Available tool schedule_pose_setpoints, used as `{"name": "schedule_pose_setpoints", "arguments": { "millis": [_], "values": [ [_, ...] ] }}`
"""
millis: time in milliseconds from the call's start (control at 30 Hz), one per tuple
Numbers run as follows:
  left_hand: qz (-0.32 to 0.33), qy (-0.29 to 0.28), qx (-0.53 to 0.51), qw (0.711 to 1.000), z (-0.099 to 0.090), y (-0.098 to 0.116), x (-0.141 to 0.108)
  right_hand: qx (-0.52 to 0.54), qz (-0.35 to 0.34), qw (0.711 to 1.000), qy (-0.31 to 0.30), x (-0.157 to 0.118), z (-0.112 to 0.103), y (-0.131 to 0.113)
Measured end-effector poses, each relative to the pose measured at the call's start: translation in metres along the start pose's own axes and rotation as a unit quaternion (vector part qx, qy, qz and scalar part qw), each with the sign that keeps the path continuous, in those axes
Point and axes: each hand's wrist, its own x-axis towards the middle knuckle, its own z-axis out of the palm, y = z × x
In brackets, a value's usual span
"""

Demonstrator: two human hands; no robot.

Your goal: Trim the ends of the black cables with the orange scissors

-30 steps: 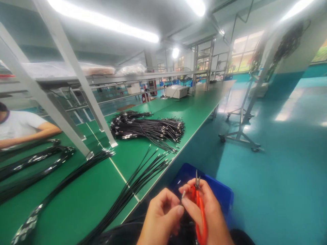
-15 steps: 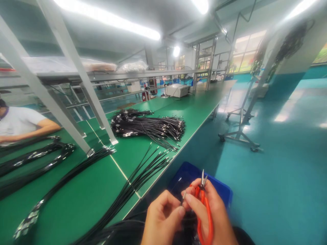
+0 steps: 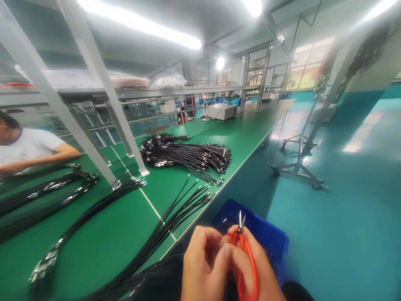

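Observation:
In the head view, my right hand [image 3: 258,261] is closed around orange-handled scissors [image 3: 255,271]. Their short blades point upward and stand slightly apart. My left hand [image 3: 200,261] is pinched shut on the end of a thin black cable, now mostly covered by my fingers. The thumbs and fingertips of both hands meet in front of the scissors' pivot. Just left of my hands, a bundle of black cables [image 3: 150,240] with pale tips runs over the table edge toward my lap.
Beneath my hands is a blue bin [image 3: 272,234]. A large cable pile [image 3: 188,154] lies on the green table [image 3: 103,234], with more bundles [image 3: 78,217] at left. Metal posts [image 3: 103,79] rise from the table. A person in a white shirt [image 3: 37,144] sits opposite. A wheeled stand [image 3: 300,167] is at right.
My hands have drawn closer together, and my left fingers now cover the cable end that showed before. The scissors have shifted a little left. The whole view has moved slightly.

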Motion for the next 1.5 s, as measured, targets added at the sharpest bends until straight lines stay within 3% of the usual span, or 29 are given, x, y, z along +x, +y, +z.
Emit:
{"name": "schedule_pose_setpoints", "arguments": {
  "millis": [67,233,367,500,567,633,700,800,867,1000,1067,1167,1267,1333,1400,1500],
  "values": [
    [-0.016,-0.014,-0.005,1.0,-0.004,0.005,0.004,-0.007,0.005,1.0,-0.004,0.002,0.001,0.0],
    [-0.108,-0.112,-0.153,0.976,-0.016,0.01,0.013,0.068,0.04,0.996,-0.03,0.007,0.0,0.002],
    [-0.133,-0.113,-0.218,0.96,-0.017,0.008,0.015,0.084,0.06,0.994,-0.034,0.008,0.001,0.003],
    [-0.099,-0.128,-0.218,0.962,-0.015,0.006,0.016,0.083,0.041,0.995,-0.035,0.01,0.005,-0.002],
    [-0.089,-0.106,-0.2,0.97,-0.016,0.006,0.017,0.071,0.031,0.996,-0.036,0.01,0.006,-0.006],
    [-0.053,-0.056,-0.125,0.989,-0.019,0.007,0.017,0.052,0.035,0.997,-0.035,0.01,0.007,-0.008],
    [0.051,0.0,0.028,0.998,-0.024,0.008,0.016,0.064,0.037,0.997,-0.035,0.011,0.008,-0.007],
    [0.22,0.036,0.256,0.941,-0.029,0.008,0.014,0.122,0.041,0.991,-0.044,0.015,0.01,-0.002],
    [0.257,0.027,0.314,0.914,-0.031,0.008,0.013,0.129,0.049,0.99,-0.042,0.017,0.011,0.002],
    [0.213,0.014,0.293,0.932,-0.037,0.016,0.018,0.079,0.022,0.997,-0.014,0.016,0.012,0.002],
    [0.164,-0.006,0.24,0.957,-0.039,0.023,0.023,0.036,-0.002,0.999,-0.007,0.013,0.011,-0.003],
    [0.023,-0.102,0.066,0.992,-0.036,0.028,0.03,-0.03,-0.025,0.999,-0.025,0.008,0.009,-0.012],
    [-0.079,-0.193,-0.113,0.971,-0.028,0.023,0.035,-0.048,-0.017,0.997,-0.058,0.009,0.007,-0.013],
    [-0.086,-0.196,-0.168,0.962,-0.025,0.018,0.035,-0.006,-0.016,0.998,-0.063,0.014,0.007,-0.007],
    [-0.073,-0.177,-0.158,0.969,-0.027,0.015,0.034,0.055,-0.013,0.997,-0.061,0.018,0.008,0.001],
    [0.011,-0.107,0.006,0.994,-0.034,0.017,0.029,0.102,0.0,0.992,-0.067,0.02,0.011,0.004]
  ]
}}
